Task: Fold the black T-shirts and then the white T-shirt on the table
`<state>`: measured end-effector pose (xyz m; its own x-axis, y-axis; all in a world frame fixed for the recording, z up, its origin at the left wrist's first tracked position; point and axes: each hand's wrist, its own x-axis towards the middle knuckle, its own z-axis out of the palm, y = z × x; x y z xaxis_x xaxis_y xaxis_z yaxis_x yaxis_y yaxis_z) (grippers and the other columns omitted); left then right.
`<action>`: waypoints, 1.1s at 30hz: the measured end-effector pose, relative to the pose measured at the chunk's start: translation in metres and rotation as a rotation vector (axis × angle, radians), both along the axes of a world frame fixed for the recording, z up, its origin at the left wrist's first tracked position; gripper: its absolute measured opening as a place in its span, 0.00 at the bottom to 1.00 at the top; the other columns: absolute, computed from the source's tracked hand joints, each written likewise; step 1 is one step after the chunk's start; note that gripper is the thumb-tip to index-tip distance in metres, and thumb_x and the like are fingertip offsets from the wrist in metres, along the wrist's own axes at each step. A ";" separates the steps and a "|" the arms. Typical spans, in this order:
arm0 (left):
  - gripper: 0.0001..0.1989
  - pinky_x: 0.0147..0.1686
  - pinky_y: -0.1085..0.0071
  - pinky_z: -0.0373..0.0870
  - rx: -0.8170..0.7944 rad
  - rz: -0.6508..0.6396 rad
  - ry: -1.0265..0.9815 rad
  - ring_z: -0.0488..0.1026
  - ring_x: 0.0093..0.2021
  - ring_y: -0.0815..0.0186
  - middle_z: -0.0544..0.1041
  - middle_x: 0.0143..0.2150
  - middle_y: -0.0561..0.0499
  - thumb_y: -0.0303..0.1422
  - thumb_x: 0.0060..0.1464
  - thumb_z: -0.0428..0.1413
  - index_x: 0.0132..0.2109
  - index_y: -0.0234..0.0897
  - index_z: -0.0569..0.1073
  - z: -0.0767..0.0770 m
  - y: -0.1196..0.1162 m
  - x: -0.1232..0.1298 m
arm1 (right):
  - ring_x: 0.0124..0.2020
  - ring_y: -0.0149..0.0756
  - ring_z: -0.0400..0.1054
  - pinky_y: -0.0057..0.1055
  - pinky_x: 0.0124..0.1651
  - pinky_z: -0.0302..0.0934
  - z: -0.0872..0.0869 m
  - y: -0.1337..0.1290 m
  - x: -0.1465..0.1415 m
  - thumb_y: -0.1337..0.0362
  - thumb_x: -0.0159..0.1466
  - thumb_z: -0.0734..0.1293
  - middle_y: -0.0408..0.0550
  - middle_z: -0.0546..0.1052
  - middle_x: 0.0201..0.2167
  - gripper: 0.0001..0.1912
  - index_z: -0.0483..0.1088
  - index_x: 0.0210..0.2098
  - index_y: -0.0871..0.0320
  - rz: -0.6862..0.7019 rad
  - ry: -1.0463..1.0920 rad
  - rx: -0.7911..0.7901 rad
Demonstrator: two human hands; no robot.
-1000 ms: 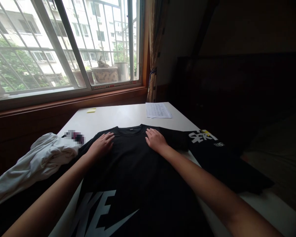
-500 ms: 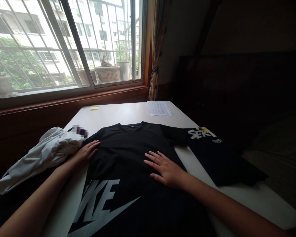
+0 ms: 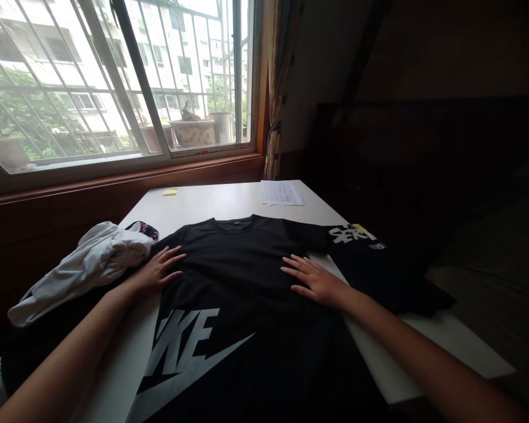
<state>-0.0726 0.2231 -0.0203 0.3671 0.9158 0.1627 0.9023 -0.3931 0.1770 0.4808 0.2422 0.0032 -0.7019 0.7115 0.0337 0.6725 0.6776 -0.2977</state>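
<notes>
A black T-shirt (image 3: 238, 270) lies spread out on the white table (image 3: 194, 202), its collar toward the far side and a large grey printed logo near me. My left hand (image 3: 156, 271) rests on its left edge, below the left sleeve, with the fingers stretched out. Flat on the right side of the shirt is my right hand (image 3: 315, 282), fingers spread. Neither hand grips the cloth. The shirt's lower part runs out of view at the bottom.
Bunched white clothing (image 3: 88, 258) lies at the table's left edge over dark cloth. A second black garment with white lettering (image 3: 379, 276) hangs over the right side. Papers (image 3: 282, 192) and a yellow note (image 3: 170, 191) sit at the back, below a barred window (image 3: 194, 76).
My right hand has slid right and slightly away from me across the shirt, toward its right edge. The left hand has shifted only a little; its fingers are spread wider.
</notes>
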 end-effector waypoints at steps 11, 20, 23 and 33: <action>0.27 0.48 0.56 0.78 0.107 0.211 -0.218 0.78 0.46 0.52 0.79 0.48 0.41 0.53 0.63 0.50 0.60 0.43 0.74 0.014 -0.107 0.024 | 0.39 0.46 0.76 0.42 0.47 0.70 -0.014 -0.028 0.043 0.46 0.65 0.63 0.51 0.78 0.41 0.27 0.69 0.58 0.50 -0.565 0.278 -0.044; 0.29 0.35 0.64 0.81 -0.128 0.296 -0.579 0.79 0.35 0.58 0.79 0.40 0.47 0.52 0.58 0.56 0.64 0.50 0.69 0.002 -0.181 0.059 | 0.56 0.54 0.73 0.48 0.55 0.68 0.006 -0.063 0.028 0.50 0.61 0.69 0.56 0.77 0.55 0.35 0.61 0.65 0.48 -0.509 0.438 -0.423; 0.29 0.35 0.65 0.80 -0.216 0.344 -0.664 0.80 0.35 0.60 0.78 0.42 0.48 0.50 0.61 0.55 0.66 0.48 0.66 0.007 -0.188 0.074 | 0.58 0.50 0.71 0.45 0.58 0.67 0.013 -0.072 0.026 0.53 0.62 0.69 0.56 0.72 0.61 0.39 0.54 0.69 0.49 -0.464 0.587 -0.634; 0.37 0.28 0.68 0.74 -0.374 0.446 -0.735 0.77 0.29 0.63 0.74 0.39 0.51 0.50 0.61 0.52 0.71 0.45 0.53 0.018 -0.183 0.093 | 0.66 0.51 0.62 0.45 0.63 0.60 -0.005 -0.073 0.029 0.54 0.60 0.65 0.54 0.71 0.62 0.36 0.58 0.68 0.50 -0.596 0.474 -0.409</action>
<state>0.0208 0.0398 -0.0025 -0.1090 0.9869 -0.1190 0.5676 0.1601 0.8076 0.5094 0.1693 -0.0015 -0.1850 0.9765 -0.1107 0.6249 0.0300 -0.7801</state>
